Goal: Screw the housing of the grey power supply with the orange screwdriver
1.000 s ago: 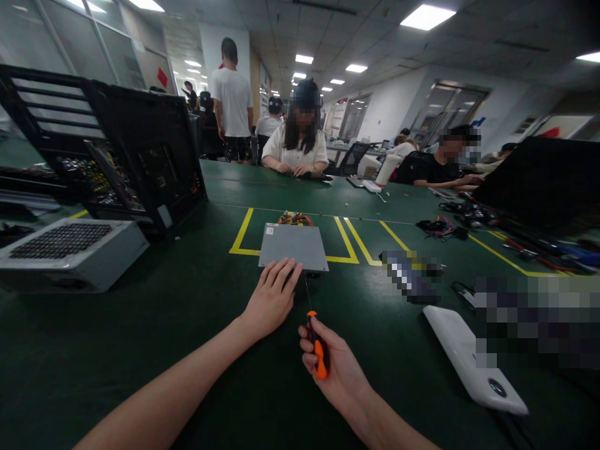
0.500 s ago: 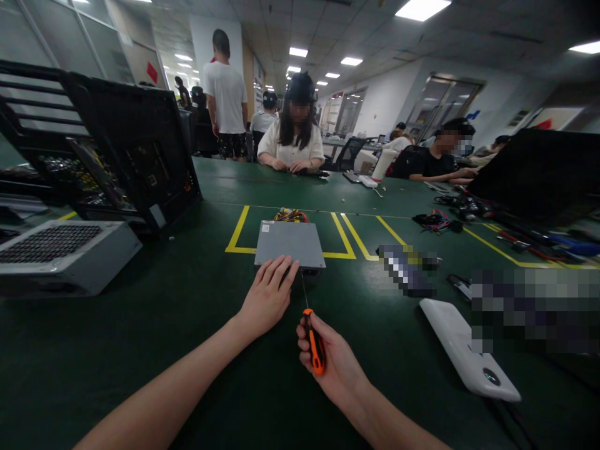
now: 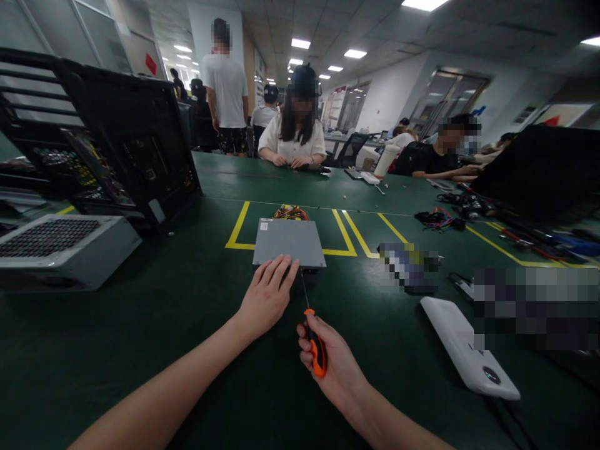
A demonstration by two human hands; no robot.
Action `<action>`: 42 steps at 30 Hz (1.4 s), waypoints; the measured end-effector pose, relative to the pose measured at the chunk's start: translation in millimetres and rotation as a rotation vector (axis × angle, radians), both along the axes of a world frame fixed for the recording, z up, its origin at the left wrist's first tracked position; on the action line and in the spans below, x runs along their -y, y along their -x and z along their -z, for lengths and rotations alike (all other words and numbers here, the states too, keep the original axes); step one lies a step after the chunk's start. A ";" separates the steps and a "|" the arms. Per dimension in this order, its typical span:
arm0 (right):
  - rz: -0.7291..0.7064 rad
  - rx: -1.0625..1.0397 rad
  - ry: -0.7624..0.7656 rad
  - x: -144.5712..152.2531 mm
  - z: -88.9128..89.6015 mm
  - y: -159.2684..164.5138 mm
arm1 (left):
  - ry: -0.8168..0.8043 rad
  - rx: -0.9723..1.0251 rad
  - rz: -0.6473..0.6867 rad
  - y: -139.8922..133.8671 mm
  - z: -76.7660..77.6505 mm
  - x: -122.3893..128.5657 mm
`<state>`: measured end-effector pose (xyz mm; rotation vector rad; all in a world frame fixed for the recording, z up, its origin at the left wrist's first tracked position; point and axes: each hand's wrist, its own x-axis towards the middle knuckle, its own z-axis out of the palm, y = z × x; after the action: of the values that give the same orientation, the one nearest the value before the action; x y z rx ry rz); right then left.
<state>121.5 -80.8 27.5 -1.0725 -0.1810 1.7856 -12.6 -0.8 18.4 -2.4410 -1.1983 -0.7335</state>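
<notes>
A grey computer power supply (image 3: 290, 242) lies on the green table, with a small white label on its top and a bundle of coloured cables (image 3: 291, 213) behind it. My left hand (image 3: 267, 294) rests on its near edge, fingers stretched out over the top. My right hand (image 3: 330, 353) is wrapped round the orange and black handle of a screwdriver (image 3: 318, 353). The screwdriver's thin shaft points away from me to the near side of the power supply, by my left fingertips. Whether its tip sits in a screw I cannot tell.
To the left stand an opened black computer case (image 3: 135, 156) and a second power supply (image 3: 112, 250) with a mesh grille. A white power bank-like device (image 3: 464, 344) lies at right. Yellow tape (image 3: 349, 234) marks the table. A person (image 3: 293, 140) sits opposite.
The view has shifted slightly. My left hand stays on the power supply, and the screwdriver handle has turned a little in my right hand.
</notes>
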 end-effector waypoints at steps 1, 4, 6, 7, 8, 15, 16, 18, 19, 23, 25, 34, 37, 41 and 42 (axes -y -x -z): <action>-0.016 -0.001 0.003 0.1 -0.1 -0.5 | 0.002 -0.002 0.006 1.3 0.1 -1.3; -0.076 -0.049 0.003 0.0 0.1 -2.8 | 0.007 0.002 0.015 4.3 0.7 -4.7; -0.079 -0.089 -0.013 -0.2 0.8 -3.7 | 0.009 0.009 0.016 5.1 0.9 -5.7; -0.070 -0.097 -0.023 -0.4 1.2 -3.7 | 0.009 0.012 0.019 5.2 1.0 -5.7; -0.055 -0.098 -0.034 -0.5 1.6 -3.4 | 0.010 0.014 0.023 5.1 1.1 -5.5; -0.079 -0.052 -0.016 0.5 1.3 -0.9 | 0.007 0.027 0.033 3.5 2.2 -4.5; -0.094 -0.051 -0.007 0.8 0.9 -1.0 | 0.005 0.029 0.034 3.4 2.5 -4.7; -0.097 -0.067 -0.004 1.2 0.6 -1.1 | 0.005 0.034 0.037 3.3 2.8 -4.8; -0.083 -0.076 -0.007 1.3 0.8 -1.1 | 0.008 0.035 0.037 3.3 2.7 -4.8; -0.018 -0.074 -0.034 1.2 2.1 -0.4 | 0.014 0.032 0.041 3.2 1.7 -4.0; -0.025 -0.058 -0.025 1.0 2.2 -0.2 | 0.017 0.029 0.040 3.2 1.5 -3.8; -0.033 -0.053 -0.010 -0.5 0.3 -2.1 | 0.024 0.060 0.045 2.3 2.1 -3.8; -0.038 -0.036 -0.003 -0.5 0.5 -1.7 | 0.029 0.079 0.052 2.6 2.5 -4.1; -0.075 -0.068 0.021 -1.0 0.7 -2.3 | 0.021 0.077 0.062 3.4 4.0 -4.7; -0.072 -0.075 0.014 -1.1 0.8 -2.5 | 0.019 0.072 0.063 3.6 4.3 -4.8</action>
<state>124.0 -79.7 26.8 -1.0184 -0.1629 1.8907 -16.2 4.0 14.1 -2.4977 -1.1635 -0.8382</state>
